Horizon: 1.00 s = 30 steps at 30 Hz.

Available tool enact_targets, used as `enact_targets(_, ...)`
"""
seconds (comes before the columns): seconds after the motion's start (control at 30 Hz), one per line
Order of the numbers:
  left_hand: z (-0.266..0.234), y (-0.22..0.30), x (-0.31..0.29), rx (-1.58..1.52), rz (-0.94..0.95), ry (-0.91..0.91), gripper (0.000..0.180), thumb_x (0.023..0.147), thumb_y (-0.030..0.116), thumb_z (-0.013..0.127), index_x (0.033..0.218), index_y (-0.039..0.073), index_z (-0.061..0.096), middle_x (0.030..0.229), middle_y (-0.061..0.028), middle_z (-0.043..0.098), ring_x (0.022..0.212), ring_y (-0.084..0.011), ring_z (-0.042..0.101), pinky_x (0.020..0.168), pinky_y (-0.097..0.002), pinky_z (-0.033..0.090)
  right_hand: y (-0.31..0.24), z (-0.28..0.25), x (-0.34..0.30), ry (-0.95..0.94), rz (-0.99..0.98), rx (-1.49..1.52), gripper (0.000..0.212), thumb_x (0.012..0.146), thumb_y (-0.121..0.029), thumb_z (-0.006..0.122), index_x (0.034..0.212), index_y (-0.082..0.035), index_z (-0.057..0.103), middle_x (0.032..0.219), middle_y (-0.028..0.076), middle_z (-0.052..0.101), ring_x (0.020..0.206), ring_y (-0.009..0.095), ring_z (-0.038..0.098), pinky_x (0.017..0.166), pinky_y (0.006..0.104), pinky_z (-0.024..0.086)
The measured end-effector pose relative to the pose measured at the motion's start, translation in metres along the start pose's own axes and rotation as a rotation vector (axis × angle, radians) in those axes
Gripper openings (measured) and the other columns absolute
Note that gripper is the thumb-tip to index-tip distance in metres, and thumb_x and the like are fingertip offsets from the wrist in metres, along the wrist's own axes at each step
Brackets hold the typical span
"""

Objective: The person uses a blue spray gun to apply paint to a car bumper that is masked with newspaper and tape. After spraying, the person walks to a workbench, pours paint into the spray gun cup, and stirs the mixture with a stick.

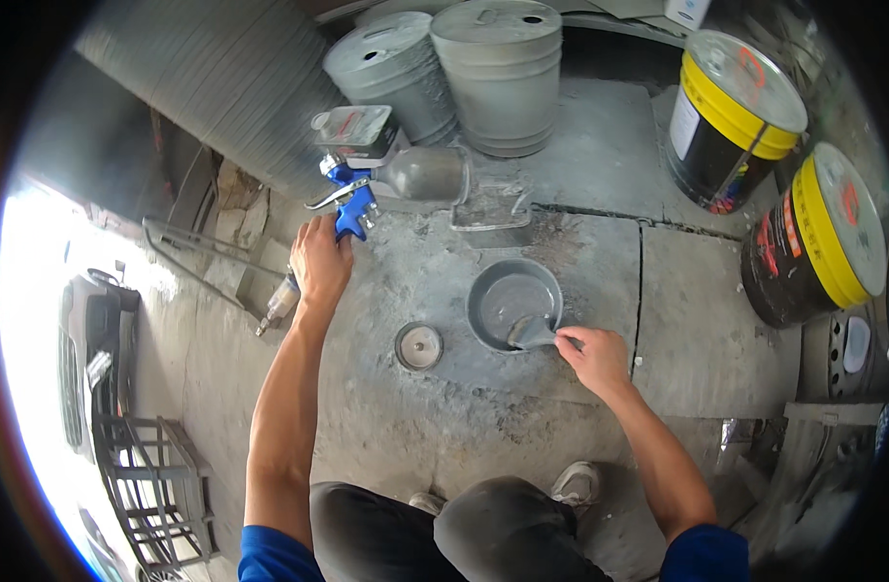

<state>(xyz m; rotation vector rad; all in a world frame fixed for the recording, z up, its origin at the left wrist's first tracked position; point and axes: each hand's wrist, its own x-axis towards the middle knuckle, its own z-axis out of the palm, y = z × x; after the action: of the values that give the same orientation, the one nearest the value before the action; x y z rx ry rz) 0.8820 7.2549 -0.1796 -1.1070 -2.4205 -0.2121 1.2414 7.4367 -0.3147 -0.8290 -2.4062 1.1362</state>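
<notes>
- Left hand (320, 260): back of hand facing up, fingers curled closed in a grip at the fingertips' far side; thumb tucked along the inner edge.
- Left forearm: bare, extended straight forward from the lower edge; blue short sleeve at the upper arm.
- Right hand (594, 357): knuckles up, fingers pinched together, fingertips directed to the person's left.
- Right forearm: bare, angled inward from lower right; blue sleeve at the upper arm.
- Legs: knees bent in a squat, dark trousers, between both arms.

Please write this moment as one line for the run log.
left hand: grips blue spray gun | right hand: holds scoop in grey bowl | round lid: on concrete floor
</notes>
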Motion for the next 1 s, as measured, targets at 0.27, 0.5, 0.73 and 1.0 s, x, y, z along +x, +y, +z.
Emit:
enact_targets(0.27,0.004,-0.057,-0.076,-0.196,-0.377,-0.256,0.038,0.078,0.029,0.073,0.103,0.002,0.068,0.093,-0.0204,0.070,0.087,-0.0381,0.067,0.077,-0.0459,0.051,-0.019,0.007,0.001,0.043,-0.092,-0.430,0.023,0.085,-0.031,0.072,0.099,-0.014,0.074,0.073,0.011,0.069,0.066,0.032,0.067,0.059,0.0426,0.051)
enact_targets(0.5,0.022,-0.116,-0.235,-0.296,-0.743,-0.473,0.039,0.080,0.037,0.073,0.087,-0.001,0.070,0.073,-0.0231,0.065,0.074,-0.0394,0.066,0.069,-0.0453,0.049,-0.038,0.029,0.034,-0.047,-0.200,-0.463,0.025,0.084,-0.029,0.073,0.102,-0.012,0.073,0.077,0.012,0.070,0.073,0.031,0.068,0.063,0.0418,0.052)
enact_targets(0.73,0.045,-0.137,-0.402,-0.338,-0.947,-0.381,0.037,0.082,0.030,0.070,0.097,-0.003,0.067,0.085,-0.0254,0.067,0.083,-0.0418,0.065,0.074,-0.0445,0.049,-0.043,0.026,0.025,-0.224,-0.119,-0.554,0.025,0.085,-0.028,0.072,0.107,-0.014,0.072,0.082,0.014,0.070,0.072,0.032,0.068,0.064,0.0429,0.053)
enact_targets(1.0,0.089,-0.120,-0.494,-0.321,-0.933,-0.163,0.033,0.084,0.016,0.070,0.111,-0.001,0.061,0.101,-0.0228,0.065,0.094,-0.0388,0.064,0.083,-0.0431,0.049,-0.062,0.051,0.025,-0.079,-0.106,-0.714,0.026,0.085,-0.031,0.071,0.104,-0.013,0.073,0.081,0.015,0.071,0.074,0.034,0.069,0.063,0.0442,0.053)
